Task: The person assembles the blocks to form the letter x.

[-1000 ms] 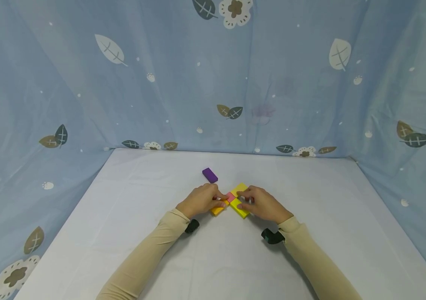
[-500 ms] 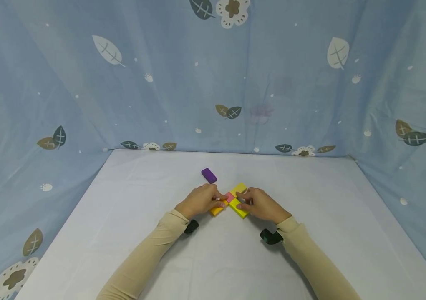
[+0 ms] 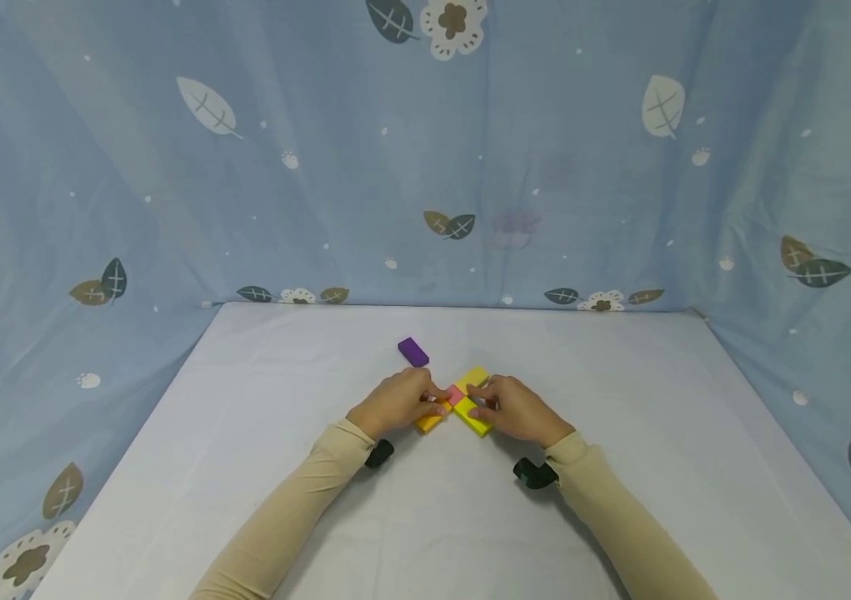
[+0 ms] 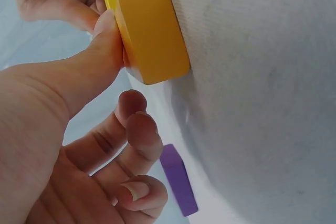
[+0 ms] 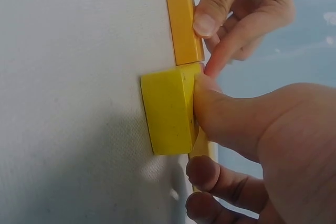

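Several small blocks meet on the white table in the head view. A pink block (image 3: 455, 396) is at the middle, an orange block (image 3: 428, 422) at its near left, a yellow block (image 3: 478, 421) at its near right and another yellow block (image 3: 473, 379) at its far right. My left hand (image 3: 395, 404) rests its thumb on the orange block, its index fingertip at the pink one. My right hand (image 3: 523, 410) presses its thumb on the near yellow block and reaches its index finger to the far one. The other fingers of both hands hang loosely bent.
A purple block (image 3: 413, 352) lies apart, just beyond my left hand. The white table (image 3: 305, 350) ends at the back against a blue curtain (image 3: 335, 183) with leaf and flower prints, which also hangs at both sides. A black wrist device (image 3: 535, 473) hangs under my right sleeve.
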{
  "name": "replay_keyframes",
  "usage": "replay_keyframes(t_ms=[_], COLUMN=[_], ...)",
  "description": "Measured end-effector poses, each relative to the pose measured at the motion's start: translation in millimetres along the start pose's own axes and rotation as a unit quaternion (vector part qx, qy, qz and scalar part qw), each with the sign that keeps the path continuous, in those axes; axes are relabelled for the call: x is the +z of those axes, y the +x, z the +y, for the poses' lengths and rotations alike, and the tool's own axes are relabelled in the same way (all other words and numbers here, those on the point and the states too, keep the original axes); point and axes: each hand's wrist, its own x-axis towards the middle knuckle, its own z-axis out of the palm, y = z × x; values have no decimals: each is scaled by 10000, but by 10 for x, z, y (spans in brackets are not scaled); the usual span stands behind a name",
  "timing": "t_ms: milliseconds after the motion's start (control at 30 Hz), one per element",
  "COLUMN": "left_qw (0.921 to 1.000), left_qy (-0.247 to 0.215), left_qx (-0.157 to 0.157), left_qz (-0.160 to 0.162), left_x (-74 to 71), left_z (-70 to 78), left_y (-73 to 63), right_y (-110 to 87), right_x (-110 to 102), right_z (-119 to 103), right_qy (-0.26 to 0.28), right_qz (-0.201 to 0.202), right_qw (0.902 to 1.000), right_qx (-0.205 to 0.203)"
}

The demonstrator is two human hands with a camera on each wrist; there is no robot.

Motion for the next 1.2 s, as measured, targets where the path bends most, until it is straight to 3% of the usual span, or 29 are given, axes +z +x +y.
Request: replay_keyframes(t_ms=[467,767,1000,1200], left_qw=[9949,9961,9926,9938], left_qy=[853,692,720,392], left_qx=[536,491,721,792], left_qz=[100,246,662,672], left_x=[-57,-126,-333,-516], left_z=[56,77,-4,-116], left_y=[14,8,7,8], right_y=[28,0,-15,-17], right_x=[16,5,18,19], right_z=[-26,-52,-55,-75], right_qy=[-73,-60,-101,-171], right_qz=[23,37,116,130], right_qw=[9999,9999,9996,9987], right_qx=[82,133,229,468])
